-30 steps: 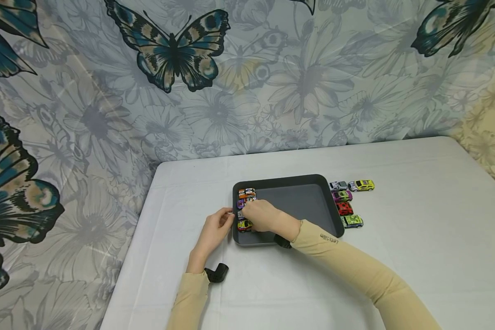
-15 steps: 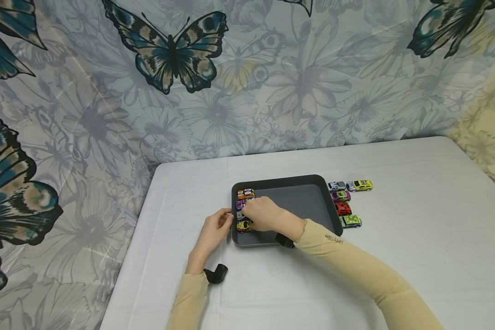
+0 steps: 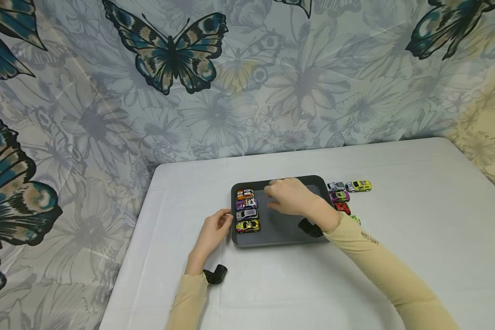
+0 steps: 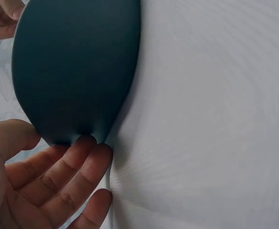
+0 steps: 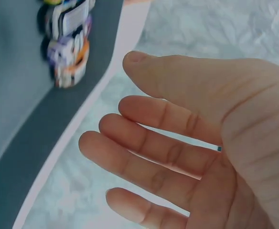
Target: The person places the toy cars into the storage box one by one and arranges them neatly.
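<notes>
A dark grey tray (image 3: 288, 238) lies on the table. Along its left wall stands a column of toy cars: an orange and white one (image 3: 245, 195), a purple one (image 3: 246, 204), a silver one (image 3: 247, 214) and a yellow one (image 3: 248, 226). My right hand (image 3: 290, 197) hovers over the tray, with nothing between its spread, slightly bent fingers (image 5: 144, 138). At the tray's outer left wall, my left hand (image 3: 211, 233) touches with its fingertips (image 4: 96, 162), the thumb near the rim.
Right of the tray, toy cars line its outer side: a silver one (image 3: 336, 186), a purple and green one (image 3: 340, 196), a red one (image 3: 342, 208) and a mostly hidden green one (image 3: 355, 219). Farther right is a yellow car (image 3: 358, 186). A butterfly-patterned cloth (image 3: 247, 114) hangs behind the table.
My right hand has left the cars at the tray's left side and moved right and back, uncovering the whole column. The left hand stays put at the tray's edge.
</notes>
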The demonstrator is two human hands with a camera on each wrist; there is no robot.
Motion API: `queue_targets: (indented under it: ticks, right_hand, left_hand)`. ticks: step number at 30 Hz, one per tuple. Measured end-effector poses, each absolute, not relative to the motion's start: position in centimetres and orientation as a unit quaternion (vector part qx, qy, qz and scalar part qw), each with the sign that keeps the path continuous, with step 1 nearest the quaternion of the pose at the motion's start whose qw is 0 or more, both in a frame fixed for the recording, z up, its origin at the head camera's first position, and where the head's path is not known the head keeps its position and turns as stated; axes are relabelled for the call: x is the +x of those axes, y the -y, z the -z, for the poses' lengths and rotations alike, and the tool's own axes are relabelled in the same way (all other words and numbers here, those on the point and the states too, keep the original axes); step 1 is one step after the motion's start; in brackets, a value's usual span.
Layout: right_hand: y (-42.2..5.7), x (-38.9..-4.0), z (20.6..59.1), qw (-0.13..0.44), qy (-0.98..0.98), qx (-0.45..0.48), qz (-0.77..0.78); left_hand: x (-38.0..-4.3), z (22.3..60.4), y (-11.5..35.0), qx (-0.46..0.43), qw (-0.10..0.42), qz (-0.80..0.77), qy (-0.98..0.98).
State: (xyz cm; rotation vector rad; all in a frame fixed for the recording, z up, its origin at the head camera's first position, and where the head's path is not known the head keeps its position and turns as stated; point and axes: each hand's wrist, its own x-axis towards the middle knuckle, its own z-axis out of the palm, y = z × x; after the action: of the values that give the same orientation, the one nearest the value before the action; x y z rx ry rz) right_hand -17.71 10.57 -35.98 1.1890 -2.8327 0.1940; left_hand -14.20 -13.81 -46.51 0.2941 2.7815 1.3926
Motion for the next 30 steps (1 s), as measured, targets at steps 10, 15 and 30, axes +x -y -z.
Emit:
queue_targets:
  ticks: [10,15,30]
  right_hand:
    - [-15.4,-19.0,35.3,0.034,0.935,0.338,-0.104]
    - [-17.9,-19.5,35.5,0.016,0.944,0.310,-0.114]
    - [-24.5,-19.2,37.2,0.014,0.963,0.250,-0.098]
  left_hand:
    - [-14.1,46.5,13.8,0.099,0.006,-0.446,-0.890]
    - [-14.1,46.5,13.8,0.101,0.004,-0.446,-0.889]
    - [-14.2,46.5,13.7,0.095,0.008,-0.441,-0.892]
